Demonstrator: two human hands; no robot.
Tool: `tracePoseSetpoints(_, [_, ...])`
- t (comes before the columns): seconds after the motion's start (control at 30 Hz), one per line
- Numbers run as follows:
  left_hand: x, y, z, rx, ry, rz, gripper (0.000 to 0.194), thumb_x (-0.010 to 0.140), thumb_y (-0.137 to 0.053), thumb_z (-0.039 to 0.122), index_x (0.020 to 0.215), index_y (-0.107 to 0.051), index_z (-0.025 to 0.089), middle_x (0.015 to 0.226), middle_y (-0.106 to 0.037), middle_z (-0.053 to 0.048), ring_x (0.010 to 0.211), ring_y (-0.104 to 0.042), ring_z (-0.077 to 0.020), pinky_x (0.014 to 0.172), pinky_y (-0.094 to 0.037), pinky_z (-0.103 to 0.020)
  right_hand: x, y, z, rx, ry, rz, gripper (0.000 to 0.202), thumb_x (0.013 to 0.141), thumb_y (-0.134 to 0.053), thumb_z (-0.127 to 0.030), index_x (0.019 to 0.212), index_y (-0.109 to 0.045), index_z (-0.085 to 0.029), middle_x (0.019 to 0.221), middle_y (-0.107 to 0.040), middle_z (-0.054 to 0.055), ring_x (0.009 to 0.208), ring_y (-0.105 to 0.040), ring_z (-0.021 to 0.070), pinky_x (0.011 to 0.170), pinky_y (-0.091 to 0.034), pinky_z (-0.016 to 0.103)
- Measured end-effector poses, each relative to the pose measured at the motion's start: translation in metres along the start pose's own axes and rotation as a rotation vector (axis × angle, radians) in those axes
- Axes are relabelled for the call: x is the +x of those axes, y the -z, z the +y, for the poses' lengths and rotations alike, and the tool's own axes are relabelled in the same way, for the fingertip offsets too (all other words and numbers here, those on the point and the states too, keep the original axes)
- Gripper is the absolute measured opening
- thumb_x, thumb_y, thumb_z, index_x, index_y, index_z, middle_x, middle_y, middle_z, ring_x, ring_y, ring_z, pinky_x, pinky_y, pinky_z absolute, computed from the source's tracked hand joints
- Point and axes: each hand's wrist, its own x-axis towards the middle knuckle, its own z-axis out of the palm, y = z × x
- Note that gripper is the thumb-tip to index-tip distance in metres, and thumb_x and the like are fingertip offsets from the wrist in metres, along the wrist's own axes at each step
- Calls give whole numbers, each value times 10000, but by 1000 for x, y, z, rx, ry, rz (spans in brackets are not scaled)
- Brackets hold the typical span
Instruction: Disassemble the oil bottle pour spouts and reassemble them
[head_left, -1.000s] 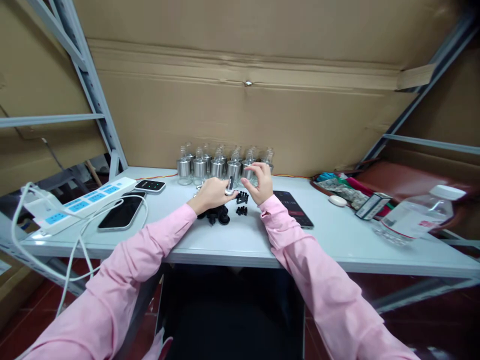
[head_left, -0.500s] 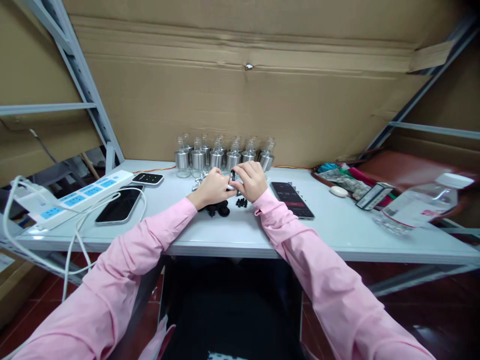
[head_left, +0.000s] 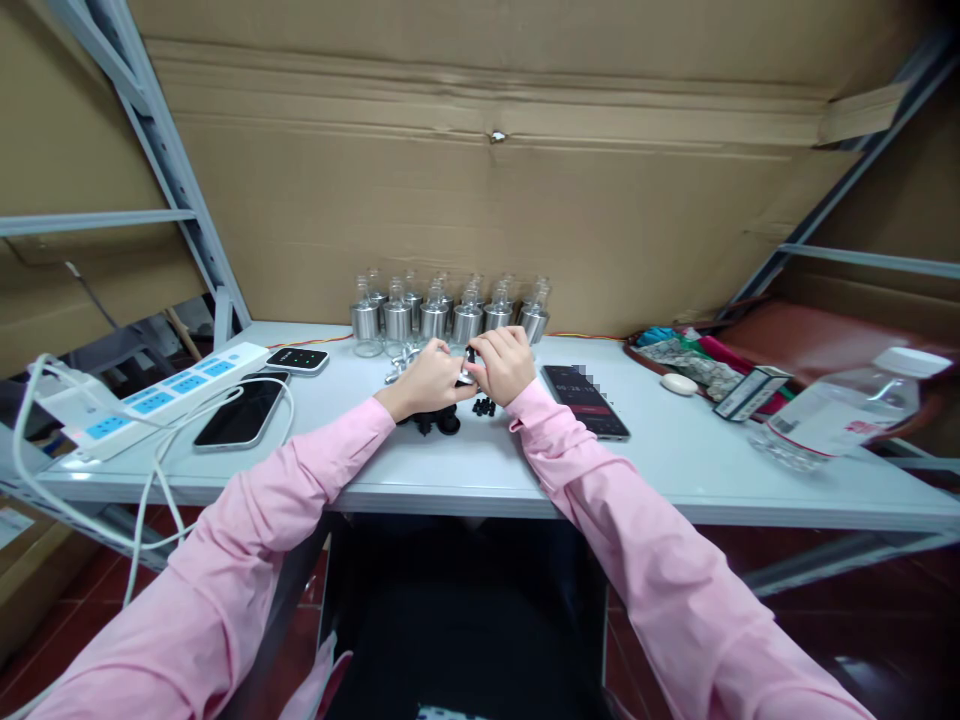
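While both hands met over the middle of the table (head_left: 465, 470), a small black-and-silver part (head_left: 470, 358) sat btwn their fingertips, just above the tabletop. The left hand (head_left: 427, 381) was mostly closed, w/ thumb and fingers pinched on the part's silver end. The right hand (head_left: 505, 364) was curled, fingers bent over, w/ its thumb and fingertips closed on the black end; exact grip was partly hidden.

Round black caps (head_left: 448, 421) lay under and in front of the L hand, partly covered by it. Small black pieces (head_left: 484, 407) were bunched near the R hand, and shiny silver pieces (head_left: 397, 367) lay behind the L wrist. Behind the hands, glass bottles w/ silver bodies (head_left: 433, 322) stood upright in rows by the cardboard (head_left: 480, 220).

A dark phone (head_left: 589, 403) lay flat to the R. Farther R were a white oval item (head_left: 678, 384), a small box (head_left: 751, 393) and a tilted plastic bottle (head_left: 844, 418). On the L were a second phone (head_left: 244, 412), a power strip (head_left: 169, 398) w/ white cables, and a small flat device (head_left: 298, 360).
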Motion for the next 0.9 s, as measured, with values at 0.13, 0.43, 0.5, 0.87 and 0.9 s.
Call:
tracePoseSetpoints(0.13, [0, 0, 0, -1, -5, -30, 240, 770, -458, 273, 562, -515, 169, 538, -563, -8, 526, -477, -134, 844, -348, -353, 0, -1, 0, -14, 2, -20, 556, 892, -204, -559, 832, -608, -182, 760, -593, 95, 734, -486, 223, 777, -301, 406])
tracePoseSetpoints(0.43, [-1, 1, 0, -27, -5, -11, 267, 774, -459, 295, 544, -505, 169, 506, -550, -13, 510, -462, -134, 853, -346, -360, 1, 0, 1, -25, 7, -41, 539, 904, -197, -524, 780, -597, -186, 708, -573, 82, 685, -461, 211, 771, -303, 417])
tracePoseSetpoints(0.5, [-1, 1, -1, -37, -22, -11, 262, 777, -453, 294, 553, -517, 173, 503, -552, -10, 502, -455, -135, 849, -350, -365, 1, 0, 1, -12, 4, -43, 522, 892, -232, -547, 760, -592, -192, 691, -563, 73, 676, -458, 208, 767, -306, 416])
tracePoseSetpoints(0.87, [0, 0, 1, -51, -38, -22, 325, 805, -457, 322, 516, -453, 175, 456, -497, 7, 461, -402, -122, 817, -389, -344, 2, 2, 2, 10, -16, -45, 492, 866, -299, -576, 628, -535, -215, 602, -502, 43, 613, -423, 183, 736, -320, 409])
tracePoseSetpoints(0.9, [0, -1, 1, -57, -36, -22, 326, 807, -460, 331, 521, -455, 176, 460, -500, 5, 470, -412, -127, 810, -393, -344, 3, 3, 1, 4, -15, -54, 491, 867, -298, -572, 617, -527, -217, 596, -497, 41, 610, -421, 183, 733, -321, 410])
